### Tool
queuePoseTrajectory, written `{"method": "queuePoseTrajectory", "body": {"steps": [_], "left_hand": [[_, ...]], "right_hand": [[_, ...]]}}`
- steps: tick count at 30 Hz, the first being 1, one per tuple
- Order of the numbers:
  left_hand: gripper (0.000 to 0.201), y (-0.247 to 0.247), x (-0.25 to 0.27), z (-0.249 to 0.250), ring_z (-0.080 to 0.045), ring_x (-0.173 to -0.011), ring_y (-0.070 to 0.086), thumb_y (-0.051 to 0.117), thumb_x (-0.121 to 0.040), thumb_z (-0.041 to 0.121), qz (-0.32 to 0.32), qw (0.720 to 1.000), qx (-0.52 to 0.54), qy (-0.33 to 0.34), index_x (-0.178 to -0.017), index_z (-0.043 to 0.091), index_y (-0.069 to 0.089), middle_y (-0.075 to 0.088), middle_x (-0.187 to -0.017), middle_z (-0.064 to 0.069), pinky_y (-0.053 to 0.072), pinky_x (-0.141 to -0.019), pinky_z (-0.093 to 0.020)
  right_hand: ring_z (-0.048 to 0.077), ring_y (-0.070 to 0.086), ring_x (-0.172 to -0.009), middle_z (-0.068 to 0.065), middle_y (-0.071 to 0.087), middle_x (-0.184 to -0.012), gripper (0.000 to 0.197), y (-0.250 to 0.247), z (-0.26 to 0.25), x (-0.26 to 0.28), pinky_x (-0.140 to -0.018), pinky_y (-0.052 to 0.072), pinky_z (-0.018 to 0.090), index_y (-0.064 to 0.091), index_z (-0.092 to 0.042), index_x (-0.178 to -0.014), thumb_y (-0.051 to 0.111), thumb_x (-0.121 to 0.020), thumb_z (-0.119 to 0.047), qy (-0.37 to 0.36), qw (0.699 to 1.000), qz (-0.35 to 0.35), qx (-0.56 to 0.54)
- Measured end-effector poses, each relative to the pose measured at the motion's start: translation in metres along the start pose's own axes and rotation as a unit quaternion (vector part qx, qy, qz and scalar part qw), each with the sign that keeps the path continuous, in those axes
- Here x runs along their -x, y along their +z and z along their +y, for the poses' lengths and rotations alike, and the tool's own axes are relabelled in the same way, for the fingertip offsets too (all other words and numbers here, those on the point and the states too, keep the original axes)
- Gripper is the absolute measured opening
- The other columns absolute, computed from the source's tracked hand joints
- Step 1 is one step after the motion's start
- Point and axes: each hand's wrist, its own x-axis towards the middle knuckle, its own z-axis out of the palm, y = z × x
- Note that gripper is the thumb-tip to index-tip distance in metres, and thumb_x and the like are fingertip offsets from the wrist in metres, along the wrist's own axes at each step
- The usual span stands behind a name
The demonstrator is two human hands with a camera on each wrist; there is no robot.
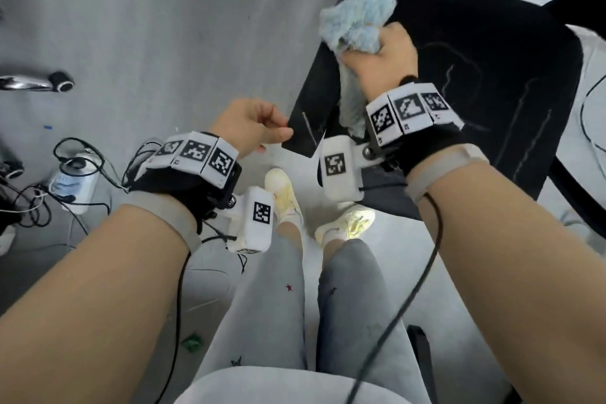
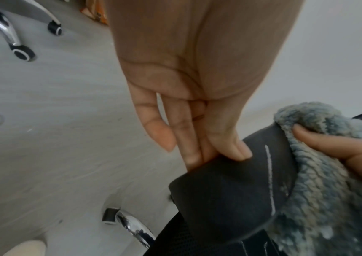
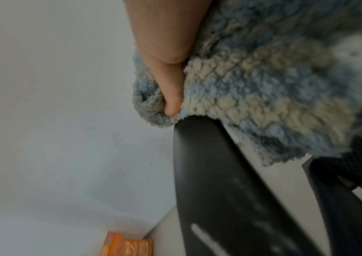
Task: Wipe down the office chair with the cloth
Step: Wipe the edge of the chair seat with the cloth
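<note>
The black office chair's seat (image 1: 492, 75), marked with white chalk lines, fills the upper right of the head view. Its black armrest (image 1: 314, 98) runs toward me. My left hand (image 1: 252, 125) pinches the near tip of the armrest (image 2: 230, 187), thumb on top and fingers underneath (image 2: 193, 155). My right hand (image 1: 380, 59) grips a fluffy blue-and-cream cloth (image 1: 357, 23) bunched over the armrest's middle. In the right wrist view the cloth (image 3: 274, 86) wraps the armrest (image 3: 214, 181), with one finger (image 3: 171, 78) pressed into it. The cloth (image 2: 320, 173) drapes over the armrest's side.
Another chair's chrome leg and castor (image 1: 62, 82) lie at the left on the grey floor. A power strip with tangled cables (image 1: 73, 180) sits lower left. This chair's chrome base leg (image 2: 131, 225) is below the armrest. My feet in pale shoes (image 1: 285, 197) stand beside it.
</note>
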Motion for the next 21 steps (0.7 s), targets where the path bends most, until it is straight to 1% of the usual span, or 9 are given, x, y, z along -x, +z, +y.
{"method": "queuePoseTrajectory", "body": {"steps": [2, 4, 5, 6, 9, 13, 16, 19, 21], "left_hand": [[0.015, -0.001, -0.003, 0.004, -0.001, -0.074, 0.058, 0.059, -0.086, 0.006, -0.045, 0.999, -0.011, 0.009, -0.090, 0.020, 0.056, 0.061, -0.090, 0.004, 0.045, -0.071, -0.019], [0.040, 0.002, -0.004, 0.004, -0.009, -0.106, 0.050, 0.047, -0.089, -0.004, -0.094, 0.995, 0.035, 0.020, -0.125, 0.012, 0.044, 0.051, -0.121, 0.000, 0.045, -0.079, -0.013], [0.048, 0.005, -0.005, 0.002, -0.007, -0.113, 0.044, 0.042, -0.090, -0.009, -0.105, 0.992, 0.059, 0.027, -0.134, 0.007, 0.034, 0.045, -0.126, 0.001, 0.045, -0.080, -0.009], [0.051, 0.008, -0.004, 0.002, -0.002, -0.113, 0.044, 0.040, -0.089, -0.012, -0.111, 0.991, 0.068, 0.035, -0.137, 0.003, 0.030, 0.044, -0.125, 0.001, 0.044, -0.079, -0.005], [0.051, 0.013, -0.002, -0.004, 0.017, -0.084, 0.056, 0.042, -0.087, -0.014, -0.120, 0.988, 0.078, 0.052, -0.135, -0.001, 0.034, 0.050, -0.115, 0.000, 0.046, -0.076, -0.005], [0.042, 0.012, -0.003, -0.004, 0.021, -0.080, 0.054, 0.041, -0.092, -0.006, -0.096, 0.991, 0.070, 0.068, -0.133, 0.000, 0.037, 0.047, -0.118, -0.001, 0.042, -0.085, -0.007], [0.043, 0.010, -0.007, 0.005, 0.002, -0.095, 0.053, 0.043, -0.090, 0.011, -0.100, 0.992, 0.056, 0.055, -0.133, 0.013, 0.038, 0.053, -0.111, 0.003, 0.042, -0.088, -0.021], [0.038, 0.007, -0.009, 0.010, -0.013, -0.107, 0.049, 0.033, -0.098, 0.005, -0.085, 0.993, 0.071, 0.026, -0.133, 0.017, 0.039, 0.052, -0.114, -0.002, 0.044, -0.092, -0.036], [0.038, 0.007, -0.009, 0.009, -0.015, -0.106, 0.052, 0.031, -0.098, 0.004, -0.085, 0.993, 0.080, 0.025, -0.133, 0.015, 0.039, 0.053, -0.113, -0.005, 0.046, -0.090, -0.035]], "right_hand": [[0.017, 0.049, -0.086, 0.008, 0.049, -0.101, 0.029, 0.006, -0.003, 0.003, -0.069, 0.041, 0.021, 0.065, -0.004, -0.098, 0.064, -0.079, -0.026, 0.025, 0.999, 0.010, -0.023], [0.022, 0.055, -0.091, 0.014, 0.055, -0.108, 0.038, 0.013, -0.002, 0.023, -0.081, 0.049, 0.034, 0.061, -0.002, -0.105, 0.062, -0.077, -0.029, 0.048, 0.997, 0.002, -0.055], [0.024, 0.057, -0.094, 0.014, 0.056, -0.111, 0.039, 0.017, 0.000, 0.040, -0.084, 0.050, 0.040, 0.059, -0.006, -0.108, 0.061, -0.077, -0.028, 0.050, 0.997, -0.015, -0.057], [0.027, 0.057, -0.099, 0.012, 0.055, -0.116, 0.037, 0.020, 0.004, 0.059, -0.087, 0.050, 0.043, 0.057, -0.011, -0.112, 0.060, -0.079, -0.026, 0.033, 0.997, -0.043, -0.046], [0.026, 0.051, -0.109, 0.003, 0.046, -0.126, 0.036, 0.023, 0.013, 0.092, -0.091, 0.047, 0.039, 0.059, -0.038, -0.116, 0.060, -0.083, -0.023, -0.037, 0.990, -0.135, 0.025], [0.025, 0.050, -0.111, 0.004, 0.048, -0.125, 0.030, 0.014, 0.009, 0.058, -0.091, 0.046, 0.037, 0.063, -0.034, -0.111, 0.063, -0.082, -0.031, -0.045, 0.989, -0.136, 0.043], [0.017, 0.053, -0.095, 0.001, 0.048, -0.114, 0.026, 0.010, 0.006, 0.040, -0.085, 0.047, 0.037, 0.066, -0.023, -0.105, 0.063, -0.082, -0.035, -0.023, 0.997, -0.075, -0.001], [0.000, 0.044, -0.074, 0.000, 0.042, -0.103, 0.022, 0.010, 0.003, 0.032, -0.079, 0.045, 0.031, 0.063, -0.015, -0.100, 0.062, -0.083, -0.028, 0.017, 0.998, 0.002, -0.060], [0.009, 0.052, -0.081, 0.004, 0.050, -0.107, 0.012, 0.018, 0.002, 0.042, -0.082, 0.049, 0.038, 0.060, -0.023, -0.094, 0.061, -0.082, -0.027, 0.036, 0.995, -0.016, -0.094]]}}
